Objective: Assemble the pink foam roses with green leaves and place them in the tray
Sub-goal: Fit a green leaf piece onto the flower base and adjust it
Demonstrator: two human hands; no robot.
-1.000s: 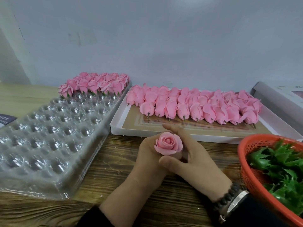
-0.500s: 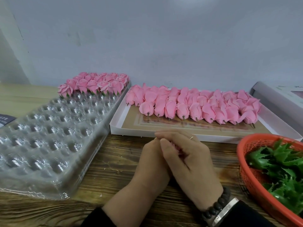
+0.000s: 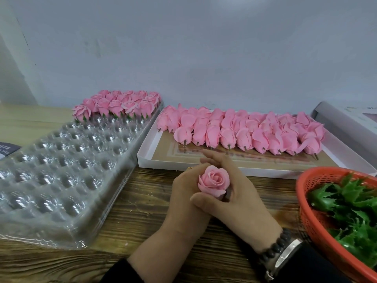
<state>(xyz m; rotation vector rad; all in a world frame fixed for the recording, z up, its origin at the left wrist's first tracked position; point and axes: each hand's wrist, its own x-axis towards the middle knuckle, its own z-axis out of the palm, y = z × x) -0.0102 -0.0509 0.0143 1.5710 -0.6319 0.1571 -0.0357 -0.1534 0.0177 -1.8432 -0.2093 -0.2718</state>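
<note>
Both hands' grip: left hand [image 3: 184, 193] and right hand [image 3: 234, 198] pinch one pink foam rose [image 3: 213, 182], hidden half a second ago, now bloom-up above the wooden table [image 3: 142, 201], likely leafed, clear plastic dimpled tray [image 3: 61, 164] next.

A dark card [image 3: 8, 150] lies on the wooden table [image 3: 142, 211] below a pale wall [image 3: 204, 48].
</note>
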